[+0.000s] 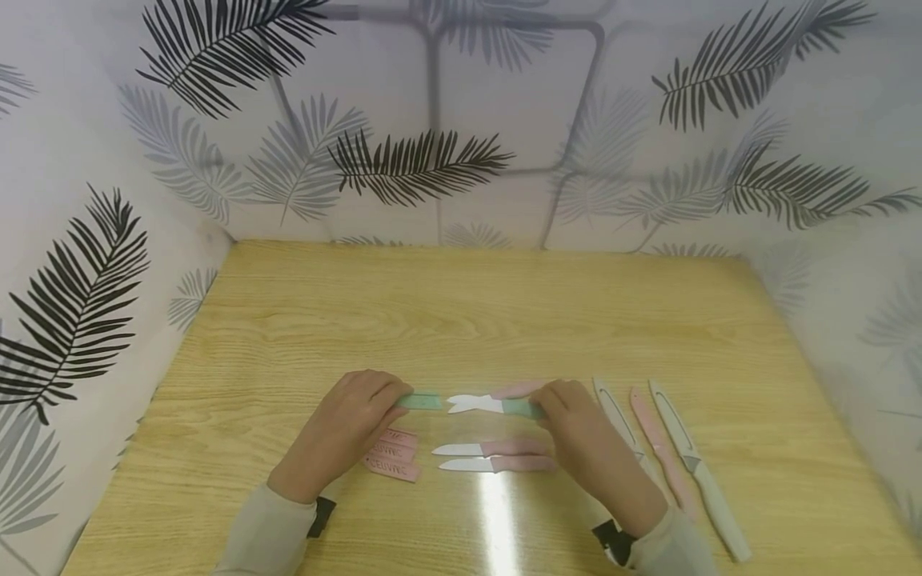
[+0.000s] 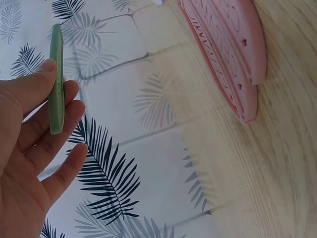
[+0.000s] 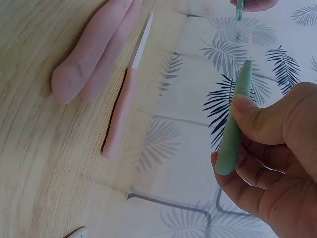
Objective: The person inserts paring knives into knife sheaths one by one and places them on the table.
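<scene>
My left hand (image 1: 358, 410) pinches a green blade cover (image 2: 56, 84) between thumb and fingers, raised off the table in the left wrist view. Facing it from the right, my right hand (image 1: 578, 424) grips the green handle of a knife (image 3: 232, 136) with a white blade that points left at the cover. A gap shows between blade tip and cover. Beyond this blade lies a pink-handled knife (image 1: 513, 390), overlapped by it in the head view. Two more pink-handled knives (image 1: 524, 463) lie nearer, blades leftward. Pink blade covers (image 1: 396, 467) with raised lettering sit under my left wrist.
To the right, partly behind my right forearm, lie two long pale-green knives (image 1: 713, 496) in covers and a slim pink one (image 1: 659, 440) between them. The wooden table (image 1: 461, 312) meets leaf-patterned sheeting (image 1: 490, 200) at the back and sides.
</scene>
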A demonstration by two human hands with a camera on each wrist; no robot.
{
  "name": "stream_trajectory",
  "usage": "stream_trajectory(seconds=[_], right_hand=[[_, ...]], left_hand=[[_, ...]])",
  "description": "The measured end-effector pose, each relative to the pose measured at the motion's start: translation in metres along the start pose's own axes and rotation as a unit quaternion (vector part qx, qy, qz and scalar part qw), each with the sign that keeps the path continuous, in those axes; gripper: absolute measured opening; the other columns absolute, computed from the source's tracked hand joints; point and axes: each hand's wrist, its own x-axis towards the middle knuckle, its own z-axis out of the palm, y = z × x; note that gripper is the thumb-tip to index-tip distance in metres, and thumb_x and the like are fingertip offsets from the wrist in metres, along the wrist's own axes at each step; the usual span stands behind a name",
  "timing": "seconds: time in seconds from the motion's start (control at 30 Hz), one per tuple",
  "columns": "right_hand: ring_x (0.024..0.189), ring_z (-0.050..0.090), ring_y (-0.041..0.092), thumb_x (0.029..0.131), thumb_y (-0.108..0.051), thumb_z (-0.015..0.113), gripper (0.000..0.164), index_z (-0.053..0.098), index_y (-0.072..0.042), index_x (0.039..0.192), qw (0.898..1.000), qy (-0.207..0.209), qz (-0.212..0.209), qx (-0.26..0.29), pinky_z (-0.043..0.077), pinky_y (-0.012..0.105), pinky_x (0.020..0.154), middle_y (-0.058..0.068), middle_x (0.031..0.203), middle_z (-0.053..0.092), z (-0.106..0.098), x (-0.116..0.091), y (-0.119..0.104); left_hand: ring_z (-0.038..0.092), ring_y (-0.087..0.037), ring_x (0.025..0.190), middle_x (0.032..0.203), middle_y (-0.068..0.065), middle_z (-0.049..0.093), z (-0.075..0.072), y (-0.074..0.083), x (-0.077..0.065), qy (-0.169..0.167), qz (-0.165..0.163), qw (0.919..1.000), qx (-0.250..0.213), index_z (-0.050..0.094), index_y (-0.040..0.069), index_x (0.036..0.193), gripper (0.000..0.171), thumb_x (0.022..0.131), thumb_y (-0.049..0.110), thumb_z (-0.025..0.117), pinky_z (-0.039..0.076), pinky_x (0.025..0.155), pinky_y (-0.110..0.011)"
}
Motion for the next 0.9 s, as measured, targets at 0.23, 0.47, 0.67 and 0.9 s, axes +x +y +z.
stream_trajectory(seconds=[0.23,0.47,0.67,0.9], right_hand=[[0.083,0.057,0.022,0.07,0.008,0.078,0.029,0.061,0.001,0.092,1.0,0.005,-0.009,-0.007,0.054,0.027,0.072,0.008,0.093,0.061,0.005,0.0023,-0.0033],[0.082,0.056,0.02,0.069,0.009,0.08,0.03,0.061,0.001,0.09,1.0,-0.005,-0.003,-0.01,0.053,0.025,0.072,0.007,0.093,0.061,0.006,0.0025,-0.0049],[0.082,0.054,0.018,0.069,0.009,0.079,0.029,0.062,0.001,0.091,1.0,-0.013,0.001,-0.013,0.052,0.024,0.071,0.007,0.094,0.061,0.0053,0.002,-0.0054],[0.082,0.054,0.018,0.07,0.008,0.079,0.029,0.061,-0.002,0.09,1.0,-0.019,0.005,-0.005,0.052,0.024,0.072,0.005,0.093,0.06,0.005,0.0018,-0.0063]], left_hand=[[0.06,-0.02,0.099,0.105,-0.005,0.063,0.0004,0.0011,0.0004,0.002,0.007,1.0,-0.002,0.062,0.004,0.109,0.022,0.094,0.02,0.06,0.05,0.09,-0.037],[0.061,-0.021,0.097,0.103,-0.006,0.063,0.0027,0.0009,0.0005,0.008,0.021,0.9997,0.012,0.062,0.003,0.107,0.022,0.091,0.018,0.065,0.052,0.087,-0.038],[0.061,-0.021,0.098,0.103,-0.006,0.064,0.0021,0.0021,0.0005,0.001,0.008,0.9997,0.025,0.062,0.004,0.106,0.025,0.086,0.016,0.07,0.051,0.089,-0.039],[0.062,-0.02,0.095,0.101,-0.005,0.064,0.0053,0.0035,0.0013,0.005,0.02,0.9996,0.019,0.063,0.003,0.105,0.023,0.087,0.017,0.068,0.052,0.087,-0.037]])
